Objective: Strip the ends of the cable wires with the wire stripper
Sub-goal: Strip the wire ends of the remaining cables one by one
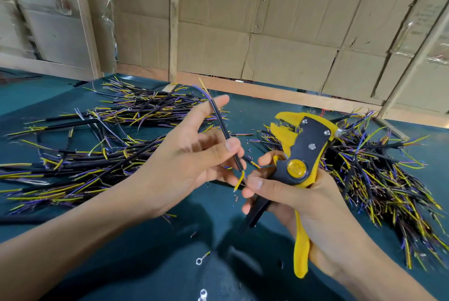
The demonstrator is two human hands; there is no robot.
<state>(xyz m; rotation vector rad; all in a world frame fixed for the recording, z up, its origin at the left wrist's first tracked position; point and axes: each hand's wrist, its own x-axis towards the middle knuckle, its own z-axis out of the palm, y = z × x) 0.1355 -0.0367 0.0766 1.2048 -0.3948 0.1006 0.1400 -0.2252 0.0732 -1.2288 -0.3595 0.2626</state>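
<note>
Black-sheathed cable [224, 130] sits pinched between the thumb and fingers of the left hand [194, 154], its yellow and purple wires [240, 180] pointing down toward the right hand [303, 201]. That hand grips the yellow-and-black wire stripper [301, 152] by its handles, tool head tilted up and away, while its thumb and forefinger touch the wire tips. Judging by this, the step in hand is sorting or straightening the wires before stripping; the next move calls for turning the stripper's head toward the wires and seating 1 end in the notch. Beyond the left hand lies 1 pile of cables [102, 145], and another pile [379, 164] lies beyond the right hand. Green table [155, 264] nearer the person offers open room, save small ring terminals [201, 258].
</note>
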